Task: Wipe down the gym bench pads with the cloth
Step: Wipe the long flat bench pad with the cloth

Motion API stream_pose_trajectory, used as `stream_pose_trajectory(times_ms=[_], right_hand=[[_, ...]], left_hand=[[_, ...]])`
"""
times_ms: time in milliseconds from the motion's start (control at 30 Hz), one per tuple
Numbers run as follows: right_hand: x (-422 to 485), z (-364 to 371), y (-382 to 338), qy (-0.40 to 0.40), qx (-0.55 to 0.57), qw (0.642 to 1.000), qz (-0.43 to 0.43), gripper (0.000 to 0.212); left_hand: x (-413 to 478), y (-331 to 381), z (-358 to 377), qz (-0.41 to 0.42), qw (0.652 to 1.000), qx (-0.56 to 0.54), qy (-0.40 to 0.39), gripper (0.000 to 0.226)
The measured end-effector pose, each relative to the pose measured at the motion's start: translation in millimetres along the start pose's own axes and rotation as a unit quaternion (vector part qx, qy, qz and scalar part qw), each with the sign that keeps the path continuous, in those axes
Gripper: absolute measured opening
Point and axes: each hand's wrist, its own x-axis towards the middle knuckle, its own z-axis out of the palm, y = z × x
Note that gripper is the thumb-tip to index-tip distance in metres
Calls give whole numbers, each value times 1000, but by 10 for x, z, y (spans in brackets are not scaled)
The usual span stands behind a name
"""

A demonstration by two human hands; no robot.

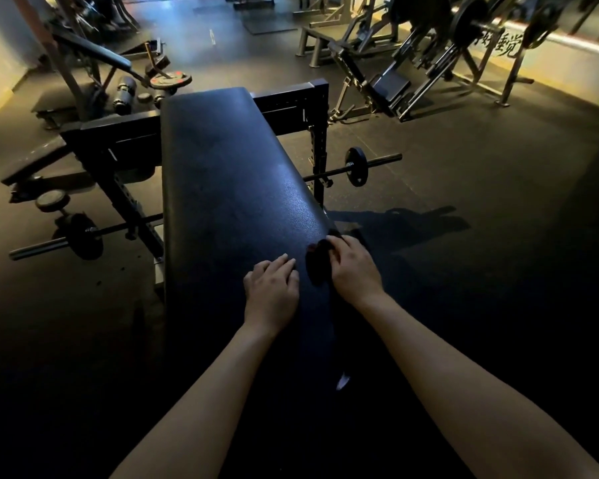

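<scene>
A long black padded bench pad [229, 174] runs away from me down the middle of the view. My left hand [271, 292] rests on the near part of the pad, fingers stretched forward and flat. My right hand [355, 267] grips a dark bunched cloth [317, 264] at the pad's right edge, fingers curled over it. The cloth is nearly black and hard to make out against the pad in the dim light.
A black rack frame [291, 98] straddles the bench's far end. A barbell with small plates crosses under the bench, one end on the left [80, 236], the other on the right [358, 166]. An incline bench [94, 50] stands far left and a leg press machine [395, 74] far right. Dark rubber floor surrounds everything.
</scene>
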Motion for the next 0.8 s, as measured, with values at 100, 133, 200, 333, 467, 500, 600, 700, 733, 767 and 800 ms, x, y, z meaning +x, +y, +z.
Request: stream_pose_trajectory(times_ms=[100, 133, 200, 333, 467, 500, 600, 700, 733, 767, 800], right_hand=[[-250, 95, -137, -5, -1, 1000, -31, 36], [-327, 130, -180, -13, -2, 998, -58, 37], [-404, 166, -187, -50, -12, 993, -108, 43], [-176, -14, 24, -11, -18, 998, -65, 43], [-143, -103, 28, -1, 20, 1000, 23, 45], [-189, -52, -27, -4, 9, 1000, 7, 48], [-306, 80, -194, -9, -19, 1000, -2, 37], [-369, 89, -258, -6, -27, 1000, -13, 32], [-373, 69, -247, -4, -24, 999, -26, 31], [-357, 29, -221, 5, -19, 999, -33, 30], [-318, -7, -181, 18, -16, 999, -25, 28]], left_hand=[[-21, 70, 18, -4, 1000, -15, -5, 42], [-27, 103, 25, -4, 1000, -27, -6, 42], [-35, 149, 38, -9, 998, -57, -2, 40], [-41, 167, 34, -12, 998, -68, 6, 39], [-78, 210, 71, -1, 999, -50, -5, 42], [-83, 217, 84, 3, 999, -37, -14, 44], [-87, 206, 93, 15, 999, -12, -34, 57], [-106, 194, 71, 19, 999, -32, -27, 64], [-116, 189, 77, 23, 999, -34, -24, 64], [-123, 188, 82, 31, 999, -32, -21, 63], [-128, 191, 88, 41, 999, -28, -17, 62]])
